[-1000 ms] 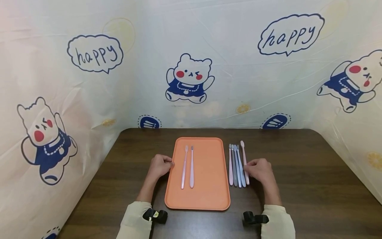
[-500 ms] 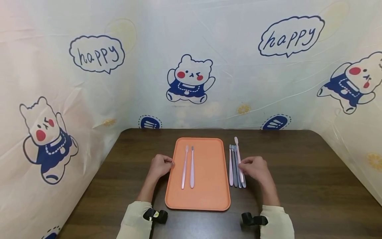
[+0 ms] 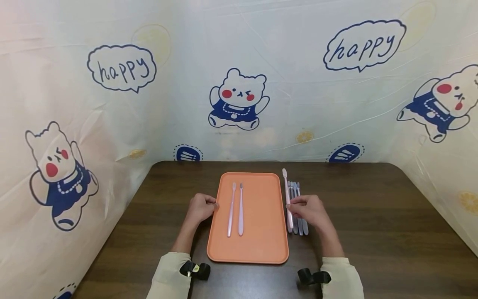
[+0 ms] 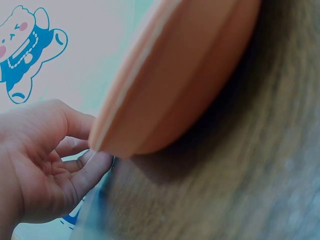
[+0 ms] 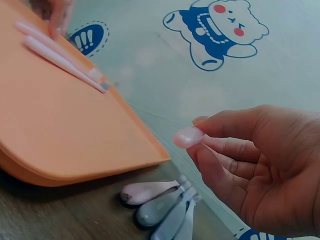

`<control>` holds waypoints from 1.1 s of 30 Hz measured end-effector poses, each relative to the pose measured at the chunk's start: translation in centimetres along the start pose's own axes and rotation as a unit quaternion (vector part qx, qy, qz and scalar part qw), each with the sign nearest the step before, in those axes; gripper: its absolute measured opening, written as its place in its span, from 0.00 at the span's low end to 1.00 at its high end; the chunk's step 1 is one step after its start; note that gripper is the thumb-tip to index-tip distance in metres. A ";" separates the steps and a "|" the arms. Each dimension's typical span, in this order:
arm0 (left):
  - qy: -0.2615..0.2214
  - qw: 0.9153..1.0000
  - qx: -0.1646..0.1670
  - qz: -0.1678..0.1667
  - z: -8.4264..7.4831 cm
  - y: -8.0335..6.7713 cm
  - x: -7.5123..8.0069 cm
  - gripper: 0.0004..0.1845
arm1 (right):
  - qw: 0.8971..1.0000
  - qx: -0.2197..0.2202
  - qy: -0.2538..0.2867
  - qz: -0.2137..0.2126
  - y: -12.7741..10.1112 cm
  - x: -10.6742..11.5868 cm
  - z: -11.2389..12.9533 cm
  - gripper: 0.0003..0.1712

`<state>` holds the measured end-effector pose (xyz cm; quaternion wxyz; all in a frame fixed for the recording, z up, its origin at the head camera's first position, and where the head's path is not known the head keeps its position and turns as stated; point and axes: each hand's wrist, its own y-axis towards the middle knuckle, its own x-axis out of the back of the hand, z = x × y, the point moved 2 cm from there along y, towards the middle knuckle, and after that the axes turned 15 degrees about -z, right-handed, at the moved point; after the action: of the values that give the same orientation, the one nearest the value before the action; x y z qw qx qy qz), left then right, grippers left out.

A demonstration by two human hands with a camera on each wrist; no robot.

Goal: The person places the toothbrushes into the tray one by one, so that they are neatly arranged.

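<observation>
Your left hand point(image 3: 199, 209) rests at the left edge of the orange tray point(image 3: 261, 245), fingers curled with the tips touching its rim. On the tray, left of its middle, two pink toothbrushes point(image 3: 236, 209) lie side by side, heads pointing away from you. Just past the tray's right edge, your right hand point(image 3: 310, 211) pinches another pink toothbrush point(image 3: 286, 193) by its handle between thumb and fingertips, lifted above the table with its head pointing away from you. Beneath and just right of it, still right of the tray, a row of pink, grey and blue toothbrushes point(image 3: 298, 189) lies on the dark wooden table point(image 3: 392, 232).
</observation>
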<state>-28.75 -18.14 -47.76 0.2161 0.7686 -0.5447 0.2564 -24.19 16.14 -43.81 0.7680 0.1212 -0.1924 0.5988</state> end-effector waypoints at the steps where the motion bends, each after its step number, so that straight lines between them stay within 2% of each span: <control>1: 0.000 1.000 0.000 0.000 0.0 0.0 0.0 0.10 | 1.000 -0.001 -0.002 -0.001 0.0 -0.1 0.0 0.17; 17: 0.004 1.000 -0.008 -0.002 0.0 0.1 0.0 0.09 | 1.000 0.022 0.011 -0.007 -0.3 -2.3 0.4 0.14; 33: 0.001 1.000 -0.007 -0.002 0.0 0.2 0.0 0.09 | 1.000 0.013 0.019 0.002 -0.4 -4.2 0.8 0.13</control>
<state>-28.94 -18.22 -47.77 0.2226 0.7676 -0.5452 0.2528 -24.78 12.03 -44.91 0.7684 0.1194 -0.1702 0.6053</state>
